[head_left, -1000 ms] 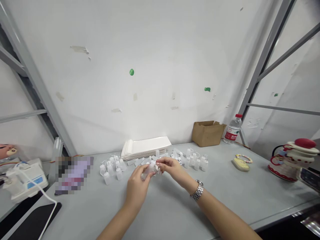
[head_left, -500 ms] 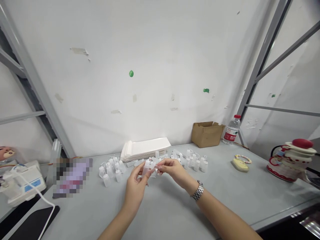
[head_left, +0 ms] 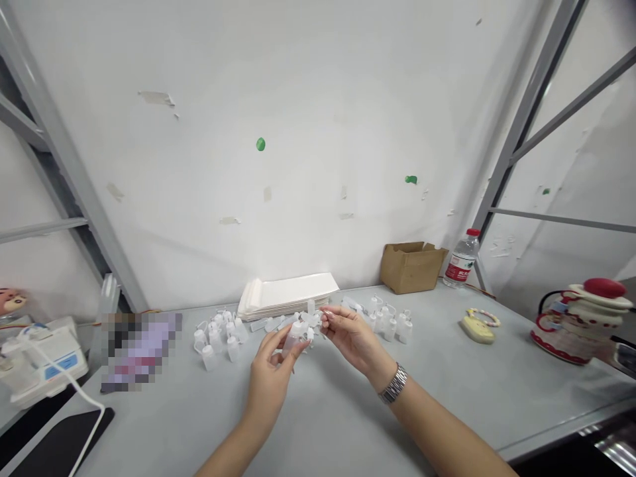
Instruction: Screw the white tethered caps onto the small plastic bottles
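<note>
My left hand (head_left: 272, 358) is closed around a small translucent squeeze bottle (head_left: 294, 333), held upright with its white top toward the back. Just to the right, thumb and forefinger of my right hand (head_left: 348, 331) are pinched together; anything between them is too small to make out. Behind both hands lies a pile of loose white plastic parts (head_left: 311, 318), partly hidden by them. Small capped bottles (head_left: 232, 348) stand in a group on the left. Another group of such bottles (head_left: 390, 328) stands beyond my right hand.
Against the wall lies a stack of white padded envelopes (head_left: 293, 293). An open cardboard box (head_left: 413, 268) and a water bottle (head_left: 462, 260) stand at the back right. A yellow case (head_left: 477, 329) and a red-and-white jar (head_left: 579, 324) are farther right. A white power strip (head_left: 50, 364) sits left.
My right hand has drawn slightly away to the right from the bottle, leaving a gap between the hands. My left hand still holds the bottle in about the same place.
</note>
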The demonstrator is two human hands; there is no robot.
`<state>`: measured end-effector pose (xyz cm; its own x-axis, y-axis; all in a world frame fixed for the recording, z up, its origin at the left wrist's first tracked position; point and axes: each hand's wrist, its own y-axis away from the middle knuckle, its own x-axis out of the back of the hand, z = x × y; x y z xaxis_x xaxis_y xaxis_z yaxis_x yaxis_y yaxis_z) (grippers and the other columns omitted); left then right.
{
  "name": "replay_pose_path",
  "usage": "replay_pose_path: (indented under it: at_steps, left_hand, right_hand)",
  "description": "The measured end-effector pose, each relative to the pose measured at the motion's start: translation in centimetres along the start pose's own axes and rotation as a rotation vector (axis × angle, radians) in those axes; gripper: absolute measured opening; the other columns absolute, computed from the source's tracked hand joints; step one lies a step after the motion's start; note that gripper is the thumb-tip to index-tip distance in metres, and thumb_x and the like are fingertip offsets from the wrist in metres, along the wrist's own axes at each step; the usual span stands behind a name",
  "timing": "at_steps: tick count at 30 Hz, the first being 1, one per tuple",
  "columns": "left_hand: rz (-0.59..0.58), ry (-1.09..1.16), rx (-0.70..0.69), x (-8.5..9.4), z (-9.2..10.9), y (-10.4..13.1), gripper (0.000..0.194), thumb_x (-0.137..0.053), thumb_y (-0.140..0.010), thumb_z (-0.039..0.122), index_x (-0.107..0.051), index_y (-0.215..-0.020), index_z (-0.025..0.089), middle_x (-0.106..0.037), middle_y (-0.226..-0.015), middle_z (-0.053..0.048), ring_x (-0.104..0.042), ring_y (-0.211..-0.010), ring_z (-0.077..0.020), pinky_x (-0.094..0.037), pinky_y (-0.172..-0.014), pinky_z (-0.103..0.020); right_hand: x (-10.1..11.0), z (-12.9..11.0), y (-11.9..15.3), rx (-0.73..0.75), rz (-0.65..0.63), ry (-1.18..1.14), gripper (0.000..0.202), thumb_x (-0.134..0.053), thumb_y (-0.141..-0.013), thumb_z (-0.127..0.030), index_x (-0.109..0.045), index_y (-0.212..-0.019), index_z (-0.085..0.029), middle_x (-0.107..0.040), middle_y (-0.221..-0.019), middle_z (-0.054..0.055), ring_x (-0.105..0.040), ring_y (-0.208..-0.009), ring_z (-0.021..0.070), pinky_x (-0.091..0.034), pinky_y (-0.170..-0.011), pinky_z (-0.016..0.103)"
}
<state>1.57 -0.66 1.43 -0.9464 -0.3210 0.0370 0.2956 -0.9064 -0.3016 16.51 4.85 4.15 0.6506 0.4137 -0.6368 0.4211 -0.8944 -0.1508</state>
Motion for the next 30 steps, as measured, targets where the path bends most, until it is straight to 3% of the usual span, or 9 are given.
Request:
replay_pose_path:
  at_steps: [9, 13, 20, 30]
  left_hand:
    - [0.022, -0.082, -0.085, 0.04, -0.32, 0.36, 0.038, -0.062, -0.070, 0.042, -0.061, -0.103, 0.024, -0.054, -0.091, -0.003, -0.047, -0.059, -0.0103, -0.042, -0.049, -0.023]
    - [0.058, -0.229, -0.240, 0.10, -0.43, 0.61, 0.030, -0.060, -0.072, 0.041, -0.064, -0.098, 0.027, -0.053, -0.080, -0.001, -0.048, -0.064, -0.0126, -0.044, -0.055, -0.023]
    - [0.110, -0.378, -0.490, 0.29, -0.35, 0.77, 0.025, -0.058, -0.077, 0.031, -0.063, -0.101, 0.028, -0.050, -0.074, 0.001, -0.044, -0.055, -0.0103, -0.043, -0.055, -0.023]
    - [0.101, -0.643, -0.874, 0.81, -0.95, 0.58, 0.038, -0.053, -0.079, 0.012, -0.056, -0.114, 0.026, -0.047, -0.066, 0.000, -0.049, -0.060, -0.0114, -0.042, -0.056, -0.022]
  right_hand:
    - [0.06, -0.53, 0.21, -0.036, -0.056, 0.019, 0.021, -0.071, -0.063, -0.014, -0.070, -0.084, -0.015, -0.062, -0.065, -0.001, -0.053, -0.065, 0.0085, -0.041, -0.073, 0.025]
    - [-0.23, -0.68, 0.32, -0.046, -0.070, 0.021, 0.024, -0.071, -0.062, -0.013, -0.070, -0.086, -0.016, -0.065, -0.076, 0.002, -0.056, -0.073, 0.0107, -0.040, -0.078, 0.026]
    - [-0.09, -0.25, 0.19, -0.034, -0.110, 0.035, 0.025, -0.070, -0.065, -0.013, -0.069, -0.089, -0.015, -0.067, -0.080, 0.002, -0.058, -0.077, 0.0123, -0.040, -0.083, 0.028]
    - [-0.12, 0.08, 0.25, -0.035, -0.063, 0.055, 0.026, -0.073, -0.063, -0.015, -0.070, -0.089, -0.015, -0.069, -0.082, 0.003, -0.059, -0.076, 0.0114, -0.039, -0.087, 0.029]
